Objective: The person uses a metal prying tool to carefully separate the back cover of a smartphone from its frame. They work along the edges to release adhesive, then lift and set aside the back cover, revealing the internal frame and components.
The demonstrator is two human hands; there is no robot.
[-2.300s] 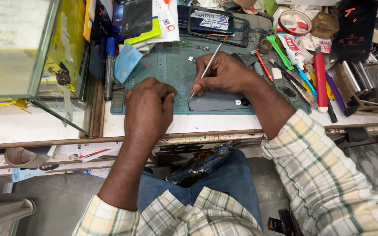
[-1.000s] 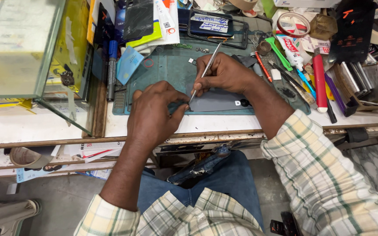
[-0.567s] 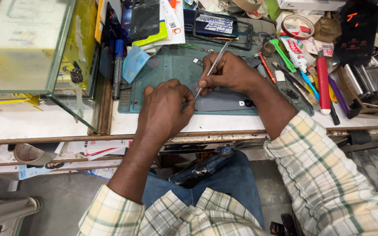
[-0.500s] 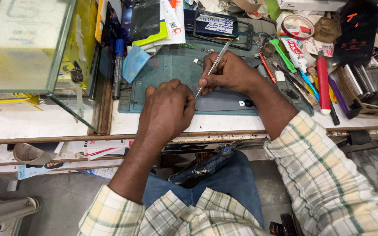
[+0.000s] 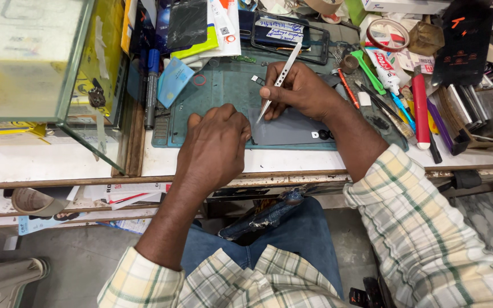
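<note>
On the teal work mat [image 5: 223,94] at the middle of the counter [image 5: 292,161], a dark grey phone [image 5: 292,126] is being worked on, lying flat with its back panel up and its camera lenses toward the right. The phone is being steadied by the left hand [image 5: 215,145], which is being pressed palm-down with curled fingers over its left end; whether anything is being pinched beneath those fingers cannot be told. Silver tweezers [image 5: 278,80] are being gripped by the right hand [image 5: 303,91] between thumb and fingers, with the tips being aimed at the phone's upper left edge, just beside the left fingertips.

Several risks are being judged from this position. The grey panel could be scratched if the pointed tips are being dragged or pushed too hard. The left fingertips could be pricked, since the tips are being held so near them. Any tiny part being lifted could be flicked off and lost among the clutter, because the small loose piece [image 5: 257,80] on the mat, the red-handled tool [image 5: 419,108], the white glue tube [image 5: 384,67] and the roll of tape [image 5: 384,33] are being kept close by on the right. The phone could also be slid toward the counter's front edge if the steadying pressure is being eased.
</note>
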